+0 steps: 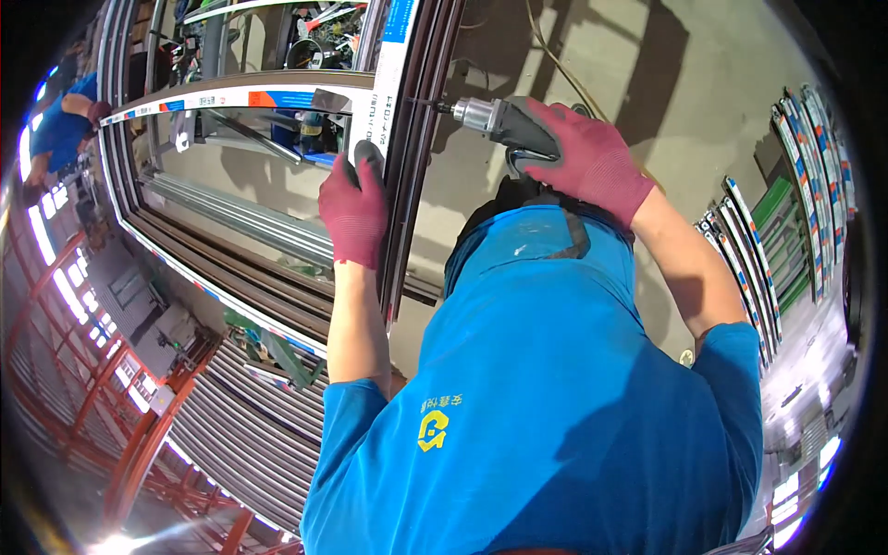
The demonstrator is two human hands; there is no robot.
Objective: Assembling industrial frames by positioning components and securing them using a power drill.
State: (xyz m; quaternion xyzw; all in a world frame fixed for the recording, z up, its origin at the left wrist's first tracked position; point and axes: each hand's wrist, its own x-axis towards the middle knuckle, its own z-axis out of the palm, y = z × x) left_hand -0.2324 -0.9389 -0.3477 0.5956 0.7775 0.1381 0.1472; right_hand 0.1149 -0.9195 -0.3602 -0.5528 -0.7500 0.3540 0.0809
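My right hand, in a maroon work glove with dark palm and fingers, is closed round the grip of a power drill with a silver chuck. The drill points left, and its thin bit meets the outer side of a dark metal window frame, where I cannot tell how deep it sits. White protective film with blue and orange print covers parts of the frame. My left hand, gloved alike, grips the inner edge of the frame's near bar, just below the joint with a film-covered crossbar.
Another person in blue stands at the frame's far left end, one gloved hand on it. Tools and hardware lie beneath the frame. Stacked profiles are at lower left, film-covered ones at right. A cable crosses the floor.
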